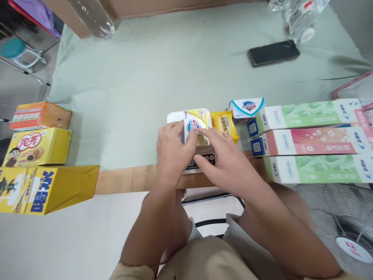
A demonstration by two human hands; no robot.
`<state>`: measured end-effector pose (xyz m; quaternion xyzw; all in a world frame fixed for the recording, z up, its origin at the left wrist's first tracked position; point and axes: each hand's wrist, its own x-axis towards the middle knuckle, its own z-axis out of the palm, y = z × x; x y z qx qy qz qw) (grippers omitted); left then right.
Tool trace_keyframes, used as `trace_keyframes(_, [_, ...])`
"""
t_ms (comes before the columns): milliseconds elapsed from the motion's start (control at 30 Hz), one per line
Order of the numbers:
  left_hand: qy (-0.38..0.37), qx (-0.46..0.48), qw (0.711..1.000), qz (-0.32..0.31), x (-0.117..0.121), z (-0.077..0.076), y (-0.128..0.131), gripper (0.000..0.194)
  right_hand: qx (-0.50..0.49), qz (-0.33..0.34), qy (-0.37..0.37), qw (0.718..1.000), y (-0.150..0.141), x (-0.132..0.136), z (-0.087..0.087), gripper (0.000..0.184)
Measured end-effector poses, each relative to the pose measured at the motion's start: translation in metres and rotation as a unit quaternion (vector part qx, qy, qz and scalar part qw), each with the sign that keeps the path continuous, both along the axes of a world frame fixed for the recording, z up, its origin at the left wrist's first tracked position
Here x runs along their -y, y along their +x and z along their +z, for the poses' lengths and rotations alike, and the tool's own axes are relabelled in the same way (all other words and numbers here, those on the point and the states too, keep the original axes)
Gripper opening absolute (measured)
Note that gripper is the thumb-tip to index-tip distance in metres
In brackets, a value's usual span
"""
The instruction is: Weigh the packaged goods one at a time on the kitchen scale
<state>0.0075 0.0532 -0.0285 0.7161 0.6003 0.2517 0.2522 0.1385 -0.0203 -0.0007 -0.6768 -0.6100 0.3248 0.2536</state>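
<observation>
Tan clothing (215, 258): nearest the camera, at the bottom centre of the frame, with a bare forearm running up from either side of it.
Covered table (116, 85): grey-green cloth across the upper and middle frame, with a bare wooden strip (125, 179) along its near edge.
Fan (335, 217): round wire grille at the lower right.
Long cartons (316, 142): three at the right, side by side, green, pink and green.
Yellow carton (49, 190): lower left, the nearest of three packs; a smaller yellow box (58, 146) and an orange box (58, 112) lie beyond it.
Right hand (223, 159): centre of the frame; thumb and index finger spread apart, index tip at the near right of the white-and-yellow box (201, 118), thumb tip lower, by the button panel.
Left hand (175, 151): just left of centre; fingers bent along the box's left side, thumb overlapping its near part. Whether they clamp it, I cannot tell.
Clear bottles (301, 19): upper right, on their sides; another clear bottle (96, 19) is at the upper left.
Phone (274, 53): dark, flat on the cloth, upper right.
Scale-like device (173, 116): centre, white top, dark button panel (208, 158) on its near side.
White-and-yellow box: centre, over the device's white top, between the two hands' fingers and partly hidden by them.
Yellow packet (227, 124): just right of that box, close beyond the right fingers.
Safeguard box (247, 108): white and blue, right of the packet, beside the cartons.
</observation>
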Motion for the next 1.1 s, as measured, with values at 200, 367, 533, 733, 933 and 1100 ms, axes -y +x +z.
trace_keyframes(200, [0.022, 0.137, 0.99, -0.004, 0.016, 0.005, 0.005, 0.048, -0.077, 0.036, -0.003, 0.996, 0.002, 0.011, 0.019, 0.068])
trace_keyframes(367, [-0.039, 0.204, 0.976, -0.066, -0.026, 0.028, 0.028, 0.039, -0.059, -0.019, 0.076, 0.995, 0.025, 0.023, 0.045, 0.056])
trace_keyframes(533, [-0.13, 0.162, 0.953, -0.222, -0.088, 0.04, 0.095, 0.025, 0.018, -0.199, 0.127, 0.972, 0.076, 0.021, 0.055, 0.038])
trace_keyframes(733, [-0.202, 0.142, 0.934, -0.26, -0.111, 0.019, 0.158, 0.026, 0.098, -0.295, 0.036, 0.95, 0.122, 0.019, 0.046, 0.044])
trace_keyframes(933, [-0.208, 0.116, 0.91, -0.34, -0.113, 0.013, 0.163, 0.021, 0.12, -0.265, 0.069, 0.954, 0.128, 0.019, 0.026, 0.041])
trace_keyframes(1100, [-0.226, 0.104, 0.895, -0.37, -0.114, 0.017, 0.155, 0.016, 0.131, -0.209, 0.074, 0.966, 0.123, 0.018, 0.015, 0.042])
